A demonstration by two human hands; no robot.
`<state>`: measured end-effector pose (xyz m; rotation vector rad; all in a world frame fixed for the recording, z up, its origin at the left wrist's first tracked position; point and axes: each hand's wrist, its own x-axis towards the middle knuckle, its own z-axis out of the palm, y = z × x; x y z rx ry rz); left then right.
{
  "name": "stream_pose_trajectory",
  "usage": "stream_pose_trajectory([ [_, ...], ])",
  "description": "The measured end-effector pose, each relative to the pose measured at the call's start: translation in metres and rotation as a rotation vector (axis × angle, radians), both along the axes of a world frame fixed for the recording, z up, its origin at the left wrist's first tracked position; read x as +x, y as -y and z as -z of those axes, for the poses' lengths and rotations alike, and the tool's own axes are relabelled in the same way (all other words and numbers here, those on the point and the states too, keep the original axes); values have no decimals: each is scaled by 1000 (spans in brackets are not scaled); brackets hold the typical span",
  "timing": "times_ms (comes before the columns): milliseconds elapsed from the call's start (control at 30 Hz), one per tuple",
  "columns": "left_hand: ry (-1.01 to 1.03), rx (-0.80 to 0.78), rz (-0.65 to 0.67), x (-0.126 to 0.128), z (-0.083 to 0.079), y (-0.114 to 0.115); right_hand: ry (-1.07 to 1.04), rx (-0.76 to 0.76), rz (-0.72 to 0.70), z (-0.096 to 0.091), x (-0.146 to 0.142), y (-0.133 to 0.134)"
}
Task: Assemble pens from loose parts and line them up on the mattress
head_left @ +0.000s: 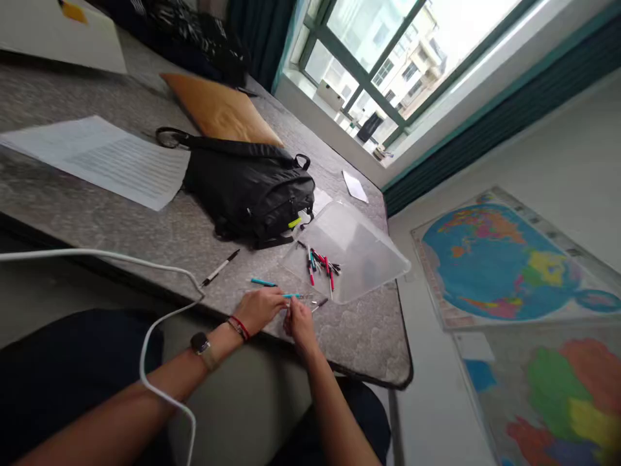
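Note:
My left hand (259,309), with a watch and red bracelet on its wrist, is closed at the table's near edge. A light blue pen (292,296) with a clear end sticks out at its fingertips. Right beside it, my right hand (299,323) is closed too, fingertips meeting the left's; what they pinch is hidden. A blue pen piece (263,282) lies just beyond the left hand. Small dark and clear pen parts (319,304) lie past the right hand. Farther left is a white and black pen (220,267).
A clear plastic tray (361,259) holds several red, black and blue pens (320,262). Behind are a black backpack (252,188), a brown envelope (223,110) and printed sheets (111,158). A white cable (145,349) hangs across my left forearm. The grey table (373,343) ends at right.

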<state>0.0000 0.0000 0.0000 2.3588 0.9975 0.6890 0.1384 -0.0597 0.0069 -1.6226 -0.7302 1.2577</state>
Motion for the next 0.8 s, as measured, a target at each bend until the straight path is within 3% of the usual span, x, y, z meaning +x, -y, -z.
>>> stream_pose_trajectory([
  [400,41,-134,-41,1,-3,-2,82,95,-9,-3,16,4],
  [633,57,-170,-35,2,-2,-2,272,201,-54,-9,13,8],
  [800,261,-289,-81,4,-2,-4,237,209,52,-14,20,5],
])
